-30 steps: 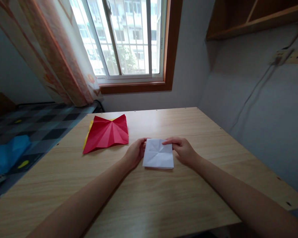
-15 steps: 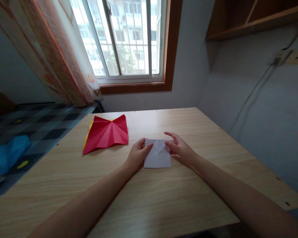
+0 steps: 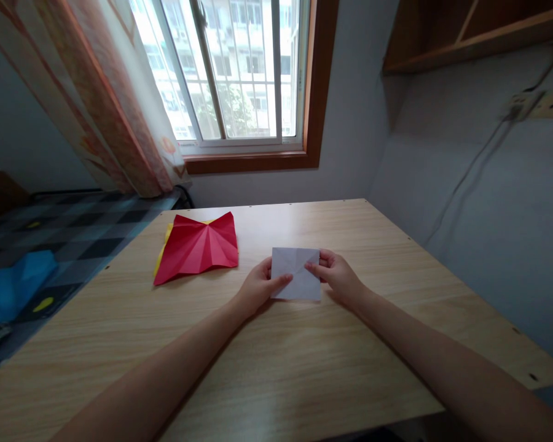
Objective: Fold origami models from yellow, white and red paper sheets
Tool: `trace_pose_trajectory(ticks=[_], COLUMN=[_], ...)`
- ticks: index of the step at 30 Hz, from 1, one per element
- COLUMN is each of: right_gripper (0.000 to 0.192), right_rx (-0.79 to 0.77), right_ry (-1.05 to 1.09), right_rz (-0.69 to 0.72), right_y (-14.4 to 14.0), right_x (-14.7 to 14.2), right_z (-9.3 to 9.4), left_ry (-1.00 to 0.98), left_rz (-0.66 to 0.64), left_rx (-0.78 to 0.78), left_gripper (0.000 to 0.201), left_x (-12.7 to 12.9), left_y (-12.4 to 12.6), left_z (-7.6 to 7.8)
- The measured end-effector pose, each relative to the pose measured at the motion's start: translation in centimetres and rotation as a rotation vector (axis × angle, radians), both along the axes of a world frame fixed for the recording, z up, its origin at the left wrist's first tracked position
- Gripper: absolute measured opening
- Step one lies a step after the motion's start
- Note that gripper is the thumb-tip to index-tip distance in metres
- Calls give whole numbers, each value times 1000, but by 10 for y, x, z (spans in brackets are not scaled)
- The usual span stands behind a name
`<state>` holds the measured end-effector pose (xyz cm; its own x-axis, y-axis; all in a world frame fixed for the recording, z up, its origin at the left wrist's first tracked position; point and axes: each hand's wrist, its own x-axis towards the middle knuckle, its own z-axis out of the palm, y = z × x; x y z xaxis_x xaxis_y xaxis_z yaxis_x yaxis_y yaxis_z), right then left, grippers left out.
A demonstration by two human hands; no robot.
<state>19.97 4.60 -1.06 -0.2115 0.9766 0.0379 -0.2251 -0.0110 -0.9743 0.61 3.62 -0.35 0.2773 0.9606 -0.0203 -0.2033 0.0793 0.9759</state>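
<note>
A small white square of paper [image 3: 299, 285] with crease lines lies between my two hands, just above or on the wooden table. My left hand [image 3: 260, 283] grips its left edge, thumb on top and fingers underneath. At the right edge my right hand [image 3: 338, 273] pinches the paper, its thumb flat on the face and the other fingers behind. The fingers beneath the paper are partly hidden.
A red creased paper [image 3: 203, 248] rests at the back left of the table [image 3: 239, 362], with a yellow sheet [image 3: 158, 263] under it. Left of the table, a blue paper [image 3: 16, 285] lies on a checked bed [image 3: 92, 215]. A wall shelf [image 3: 488, 46] hangs at upper right.
The white paper has shifted slightly up and to the right. My right hand's raised fingers have closed onto its edge, and my left thumb sits lower on it.
</note>
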Motion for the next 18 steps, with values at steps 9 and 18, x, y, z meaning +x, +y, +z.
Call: trace_pose_trajectory(ticks=[9,18], right_gripper=[47,43], right_rx=[-27,-2], right_ry=[79,-9], right_rz=[133,92], right_y=[-5,-7], right_x=[-6,-8], right_z=[-1,-4], left_ry=[-19,-6], left_rz=[107,137], left_rx=[32,50], left_gripper=[51,49], left_x=[0,1], left_y=[-2,0], left_z=[1,-3])
